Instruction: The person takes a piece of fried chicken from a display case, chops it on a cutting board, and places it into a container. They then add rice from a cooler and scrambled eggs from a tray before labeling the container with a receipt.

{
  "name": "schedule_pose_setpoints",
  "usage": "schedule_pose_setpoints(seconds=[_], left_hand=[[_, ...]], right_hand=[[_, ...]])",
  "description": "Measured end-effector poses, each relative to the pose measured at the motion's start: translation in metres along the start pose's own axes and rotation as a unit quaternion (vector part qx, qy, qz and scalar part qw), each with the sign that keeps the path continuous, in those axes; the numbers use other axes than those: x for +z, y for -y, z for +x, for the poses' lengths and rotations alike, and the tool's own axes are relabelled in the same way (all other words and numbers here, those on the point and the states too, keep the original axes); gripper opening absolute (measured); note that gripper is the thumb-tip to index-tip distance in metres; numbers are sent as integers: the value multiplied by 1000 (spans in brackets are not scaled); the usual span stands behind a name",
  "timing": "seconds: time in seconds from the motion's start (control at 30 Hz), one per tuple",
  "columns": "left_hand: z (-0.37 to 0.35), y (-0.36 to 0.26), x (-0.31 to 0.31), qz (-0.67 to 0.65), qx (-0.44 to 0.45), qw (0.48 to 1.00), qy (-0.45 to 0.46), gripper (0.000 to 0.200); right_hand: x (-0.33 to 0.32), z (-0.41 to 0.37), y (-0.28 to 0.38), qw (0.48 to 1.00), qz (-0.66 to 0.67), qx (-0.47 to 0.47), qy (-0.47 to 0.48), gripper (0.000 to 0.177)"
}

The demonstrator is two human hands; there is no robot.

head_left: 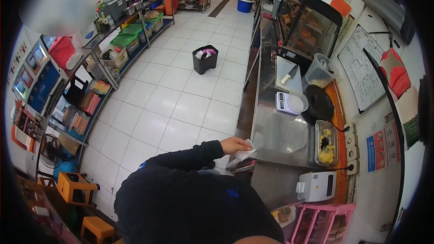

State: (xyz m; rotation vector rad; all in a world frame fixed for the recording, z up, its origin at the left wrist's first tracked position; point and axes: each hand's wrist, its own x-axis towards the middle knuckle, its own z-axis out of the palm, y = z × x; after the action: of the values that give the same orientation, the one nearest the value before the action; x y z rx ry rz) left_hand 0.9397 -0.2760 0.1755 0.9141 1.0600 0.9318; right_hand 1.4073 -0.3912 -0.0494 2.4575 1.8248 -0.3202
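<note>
My left hand [235,145] reaches across in front of my body and pinches a small white paper slip [245,153] between thumb and fingers. The slip is beside the front edge of the steel counter [275,135]. A white box-shaped device [315,186] sits on the counter to the right of the hand. Past it stands a clear plastic container [317,153] with yellow food in it. My right hand is out of sight. My dark sleeve and torso fill the lower middle of the view.
Farther along the counter are a kitchen scale [282,103], a round black lid or pan [318,101], a knife [290,74] on a cutting board [294,83], and a glass display cabinet [312,27]. A black bin [204,65] stands on the tiled floor. Orange stools [77,185] are lower left.
</note>
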Motion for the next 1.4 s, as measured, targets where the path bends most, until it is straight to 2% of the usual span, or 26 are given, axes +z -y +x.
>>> schedule_pose_setpoints(seconds=[0.23, 0.43, 0.5, 0.63, 0.7, 0.77, 0.83, 0.87, 0.9, 0.93, 0.97, 1.03, 1.07, 1.13, 1.3, 1.33, 1.4], left_hand=[[-5, 1, -14, 0, -2, 1000, 21, 30], [-4, 9, -35, 25, -13, 998, 54, 31], [-8, 7, -43, 37, -21, 997, 59, 32], [-13, 18, -59, -3, -37, 997, 71, 31], [-21, 14, -59, -14, -78, 994, 72, 30], [-29, 16, -61, 0, -93, 993, 75, 30], [-35, 28, -65, 33, -50, 996, 67, 29], [-40, 27, -67, 51, -39, 995, 71, 30], [-44, 28, -63, 71, -30, 993, 86, 30], [-49, 29, -61, 45, -40, 995, 86, 31], [-52, 28, -58, 24, -51, 995, 88, 32], [-68, 19, -43, 2, -57, 995, 81, 31], [-75, 19, -35, 12, -53, 996, 76, 31], [-92, 26, -4, 17, -57, 996, 59, 30], [-119, 70, 91, 9, -71, 996, 53, 29], [-126, 85, 109, 19, -71, 995, 64, 36], [-144, 113, 151, 7, -89, 993, 74, 35]], right_hand=[[8, -2, -13, 994, -96, -30, -48, 33], [10, -17, -36, 968, -232, -64, -69, 36], [13, -25, -43, 971, -221, -47, -82, 37], [5, -31, -45, 990, -40, 21, -134, 26], [-37, -48, -23, 985, -23, -23, -169, 16], [-31, -39, -39, 997, -34, -36, -57, 7], [-22, -37, -46, 987, -50, -131, -84, 12], [-10, -33, -47, 984, -83, -127, -92, 15], [-5, -31, -40, 982, -65, -125, -123, 18], [-7, -33, -27, 954, -85, -199, -206, 19], [-19, -42, -15, 986, -82, -126, -66, 20], [-33, -53, 4, 998, -34, -55, -3, 22], [-16, -61, -8, 991, 13, -101, -85, 22], [-37, -84, -8, 997, 34, -57, -28, 23], [-25, -147, -86, 994, 14, -109, 2, 21], [-24, -162, -105, 992, 15, -121, 9, 21], [-20, -197, -142, 989, 42, -141, -13, 21]])
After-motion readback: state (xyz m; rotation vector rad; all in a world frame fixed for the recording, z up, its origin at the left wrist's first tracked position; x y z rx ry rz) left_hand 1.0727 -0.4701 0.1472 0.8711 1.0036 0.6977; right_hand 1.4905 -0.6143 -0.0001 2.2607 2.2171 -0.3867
